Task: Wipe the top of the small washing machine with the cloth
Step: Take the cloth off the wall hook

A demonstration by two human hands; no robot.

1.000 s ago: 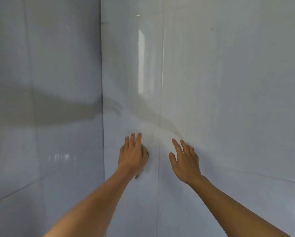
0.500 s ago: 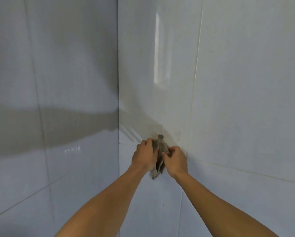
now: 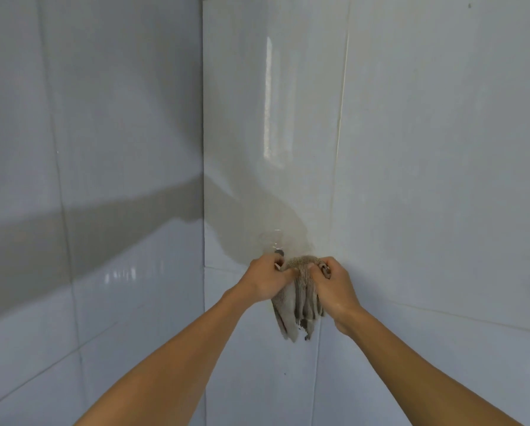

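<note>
A grey-beige cloth [image 3: 297, 305] hangs bunched against the white tiled wall, just under a clear stick-on hook [image 3: 274, 241] with a small metal peg. My left hand [image 3: 265, 279] grips the cloth's upper left edge. On the other side, my right hand [image 3: 334, 287] is closed over its upper right part. Both hands sit close together at the top of the cloth, and its lower folds dangle free below them. The small washing machine is not in view.
Glossy white wall tiles [image 3: 441, 149] fill the view and meet in a corner [image 3: 202, 179] left of the hands. A grey shadow band [image 3: 73, 222] crosses the left wall.
A second ago both hands were open near the wall. They then closed on the cloth at the hook, and now they hold it slightly further apart with more cloth showing.
</note>
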